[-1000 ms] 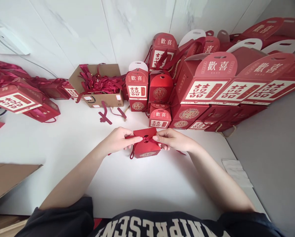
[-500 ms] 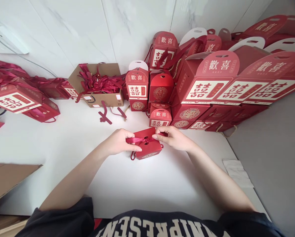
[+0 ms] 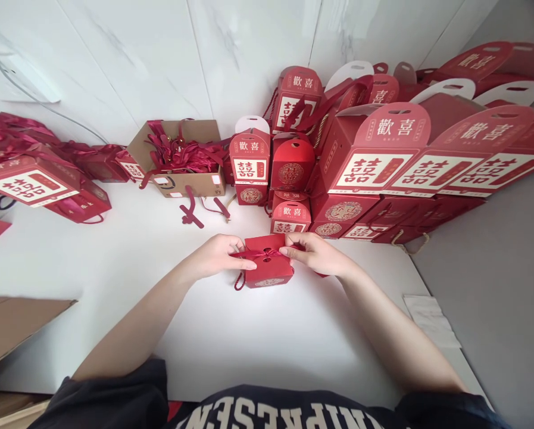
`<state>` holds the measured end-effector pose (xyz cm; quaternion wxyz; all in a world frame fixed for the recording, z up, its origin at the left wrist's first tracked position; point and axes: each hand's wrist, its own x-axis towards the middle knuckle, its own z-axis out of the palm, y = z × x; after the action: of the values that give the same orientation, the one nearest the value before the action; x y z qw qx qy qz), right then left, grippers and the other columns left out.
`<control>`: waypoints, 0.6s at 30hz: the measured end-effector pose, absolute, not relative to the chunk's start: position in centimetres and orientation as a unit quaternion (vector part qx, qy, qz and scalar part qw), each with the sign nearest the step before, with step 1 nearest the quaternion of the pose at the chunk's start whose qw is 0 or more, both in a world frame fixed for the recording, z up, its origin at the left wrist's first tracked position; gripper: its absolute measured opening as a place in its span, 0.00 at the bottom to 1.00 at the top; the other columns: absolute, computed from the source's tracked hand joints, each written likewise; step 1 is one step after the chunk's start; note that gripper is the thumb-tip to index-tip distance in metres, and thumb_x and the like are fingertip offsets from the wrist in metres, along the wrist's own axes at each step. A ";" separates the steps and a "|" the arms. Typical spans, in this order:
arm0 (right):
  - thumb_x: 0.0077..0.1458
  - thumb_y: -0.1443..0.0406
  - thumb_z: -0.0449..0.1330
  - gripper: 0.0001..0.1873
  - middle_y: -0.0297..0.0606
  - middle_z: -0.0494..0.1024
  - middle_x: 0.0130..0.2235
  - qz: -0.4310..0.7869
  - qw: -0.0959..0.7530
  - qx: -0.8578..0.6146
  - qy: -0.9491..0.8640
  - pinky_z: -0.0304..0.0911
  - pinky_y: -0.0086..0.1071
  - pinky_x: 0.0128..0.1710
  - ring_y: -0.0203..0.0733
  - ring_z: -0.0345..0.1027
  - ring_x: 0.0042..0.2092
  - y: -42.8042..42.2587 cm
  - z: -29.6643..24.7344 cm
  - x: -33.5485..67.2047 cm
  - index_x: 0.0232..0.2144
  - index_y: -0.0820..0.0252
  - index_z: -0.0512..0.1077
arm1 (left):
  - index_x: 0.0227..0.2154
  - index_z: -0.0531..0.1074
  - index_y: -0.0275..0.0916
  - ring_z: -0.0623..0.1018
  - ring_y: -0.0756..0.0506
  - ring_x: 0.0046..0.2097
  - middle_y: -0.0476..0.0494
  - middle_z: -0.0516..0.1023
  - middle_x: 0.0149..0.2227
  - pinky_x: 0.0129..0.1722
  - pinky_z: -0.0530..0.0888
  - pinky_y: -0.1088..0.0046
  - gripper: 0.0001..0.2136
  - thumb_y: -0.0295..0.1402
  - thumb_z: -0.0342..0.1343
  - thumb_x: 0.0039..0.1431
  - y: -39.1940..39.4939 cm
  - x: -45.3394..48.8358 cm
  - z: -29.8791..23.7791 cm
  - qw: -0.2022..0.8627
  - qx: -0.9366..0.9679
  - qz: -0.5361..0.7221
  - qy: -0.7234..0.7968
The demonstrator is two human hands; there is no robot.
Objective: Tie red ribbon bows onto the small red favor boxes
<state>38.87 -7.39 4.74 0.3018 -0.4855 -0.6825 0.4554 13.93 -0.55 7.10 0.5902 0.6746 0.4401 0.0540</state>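
A small red gift box [image 3: 269,271] stands on the white table [image 3: 231,333] in front of me. A dark red ribbon [image 3: 260,254] runs across its top through the holes. My left hand [image 3: 219,255] pinches the ribbon's left end at the box's left edge. My right hand [image 3: 314,253] pinches the right end at the box's right edge. A loop of ribbon hangs down at the box's lower left.
Stacks of red gift boxes [image 3: 383,161] crowd the back right against the wall. A brown carton of red ribbons [image 3: 181,158] sits at the back centre. More red boxes [image 3: 38,185] lie at the left. Brown cardboard [image 3: 12,325] pokes in at lower left.
My hands have drawn closer to the box's top and the ribbon now lies tighter across it. The view has tilted slightly, so the scene sits lower in frame.
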 end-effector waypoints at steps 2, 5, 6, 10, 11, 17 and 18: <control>0.61 0.54 0.54 0.19 0.29 0.67 0.25 0.458 0.300 -0.485 -0.682 0.53 0.27 0.29 0.33 0.58 0.28 -7.4 4.7 39.0 0.24 0.59 0.59 | 0.29 0.72 0.36 0.78 0.46 0.31 0.45 0.80 0.30 0.29 0.69 0.74 0.17 0.46 0.65 0.46 -0.6 14.0 7.5 0.586 0.673 0.062 0.446; 0.61 0.54 0.54 0.19 0.30 0.67 0.26 0.466 0.302 -0.477 -0.682 0.54 0.28 0.31 0.34 0.59 0.30 -7.2 4.7 39.2 0.24 0.59 0.61 | 0.26 0.73 0.37 0.76 0.48 0.29 0.45 0.80 0.28 0.25 0.66 0.76 0.18 0.50 0.60 0.51 -0.4 13.9 8.0 0.578 0.681 0.065 0.444; 0.61 0.53 0.54 0.18 0.31 0.68 0.27 0.469 0.304 -0.474 -0.681 0.55 0.29 0.32 0.35 0.60 0.30 -7.2 4.7 39.3 0.25 0.59 0.62 | 0.25 0.74 0.36 0.75 0.48 0.29 0.44 0.80 0.28 0.25 0.65 0.76 0.19 0.50 0.58 0.53 -0.2 13.7 8.1 0.581 0.684 0.062 0.437; 0.61 0.53 0.54 0.19 0.34 0.71 0.29 0.482 0.308 -0.463 -0.677 0.58 0.31 0.37 0.37 0.63 0.33 -7.0 4.9 39.6 0.26 0.60 0.65 | 0.26 0.74 0.37 0.73 0.51 0.27 0.44 0.81 0.28 0.23 0.63 0.78 0.17 0.47 0.57 0.56 0.5 13.1 8.3 0.593 0.694 0.039 0.406; 0.61 0.53 0.54 0.19 0.34 0.71 0.29 0.480 0.306 -0.464 -0.679 0.58 0.31 0.37 0.37 0.63 0.33 -7.0 4.9 39.7 0.26 0.60 0.65 | 0.26 0.75 0.37 0.73 0.51 0.27 0.44 0.81 0.28 0.24 0.64 0.78 0.16 0.46 0.57 0.56 0.7 12.9 8.3 0.589 0.702 0.032 0.399; 0.59 0.52 0.55 0.20 0.31 0.67 0.26 0.489 0.289 -0.477 -0.670 0.55 0.29 0.32 0.35 0.59 0.29 -7.0 4.6 40.0 0.24 0.60 0.64 | 0.28 0.78 0.37 0.78 0.48 0.33 0.44 0.81 0.28 0.35 0.72 0.75 0.14 0.44 0.60 0.53 2.0 12.1 7.5 0.571 0.740 -0.004 0.355; 0.59 0.51 0.55 0.20 0.31 0.68 0.26 0.500 0.289 -0.475 -0.664 0.56 0.29 0.32 0.35 0.59 0.30 -7.0 4.5 40.0 0.24 0.60 0.64 | 0.28 0.78 0.37 0.78 0.47 0.33 0.44 0.81 0.29 0.35 0.72 0.74 0.13 0.44 0.61 0.52 2.2 11.9 7.3 0.578 0.738 -0.020 0.348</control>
<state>39.98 -6.96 4.50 0.2888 -0.4745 -0.6643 0.5002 11.90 2.15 7.32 0.5777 0.7379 0.3484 -0.0199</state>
